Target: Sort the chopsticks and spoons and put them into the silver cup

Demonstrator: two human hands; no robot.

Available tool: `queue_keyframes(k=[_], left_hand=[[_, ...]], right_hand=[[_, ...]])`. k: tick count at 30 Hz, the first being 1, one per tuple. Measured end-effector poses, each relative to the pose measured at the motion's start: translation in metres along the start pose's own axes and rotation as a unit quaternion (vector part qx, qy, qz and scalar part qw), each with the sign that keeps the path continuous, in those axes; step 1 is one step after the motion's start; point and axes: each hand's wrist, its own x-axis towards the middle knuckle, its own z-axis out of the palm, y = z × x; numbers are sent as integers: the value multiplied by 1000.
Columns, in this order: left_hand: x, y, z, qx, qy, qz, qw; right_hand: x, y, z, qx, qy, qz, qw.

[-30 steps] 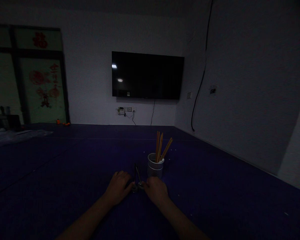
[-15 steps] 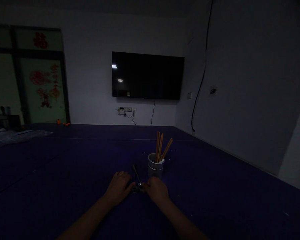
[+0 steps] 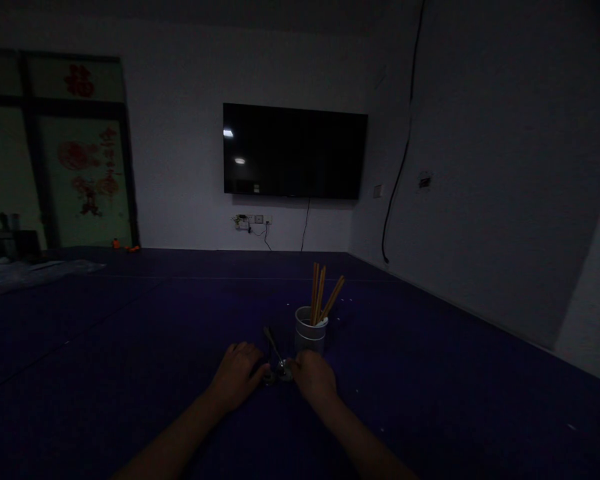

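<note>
My left hand (image 3: 237, 375) lies palm down on the dark purple surface, fingers stretched forward, its thumb reaching a small shiny metal bowl-shaped end (image 3: 269, 379), perhaps of a second spoon. My right hand (image 3: 314, 377) pinches the rounded end of a metal spoon (image 3: 284, 371). The spoon's thin handle points away and to the left, beside another dark handle that partly merges with it in the gloom. Right behind my right hand stands a grey metal cup (image 3: 311, 331), which holds several wooden chopsticks (image 3: 321, 293) leaning apart and something white at its rim.
The purple surface (image 3: 180, 327) stretches to the walls, with tiny pale specks on it. Crumpled clear plastic (image 3: 35, 272) lies at the far left, near small orange objects (image 3: 133, 249). A television (image 3: 295, 152) hangs on the back wall; a black cable (image 3: 399, 183) runs down the right wall.
The spoon's rounded end at my right fingers has turned and shows broader and brighter. My left hand and the cup stay in place.
</note>
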Motion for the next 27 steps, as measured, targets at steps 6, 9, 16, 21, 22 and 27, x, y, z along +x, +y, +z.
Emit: queue_keyframes(k=[6, 9, 16, 21, 22, 27], left_hand=[[1, -1, -1, -10, 30, -9, 999], [1, -1, -2, -18, 48, 4, 999], [-1, -2, -2, -35, 112, 48, 992], [-2, 0, -3, -46, 145, 66, 986], [-3, 0, -3, -48, 151, 71, 985], [-1, -1, 1, -42, 181, 85, 979]], right_hand=[[-1, -4, -5, 25, 36, -20, 999], [-4, -8, -8, 40, 53, -46, 997], [-9, -15, -12, 27, 64, -90, 993], [-12, -17, -13, 14, 83, -127, 988], [-12, -17, -14, 11, 85, -136, 987], [-15, -20, -13, -4, 75, -183, 980]])
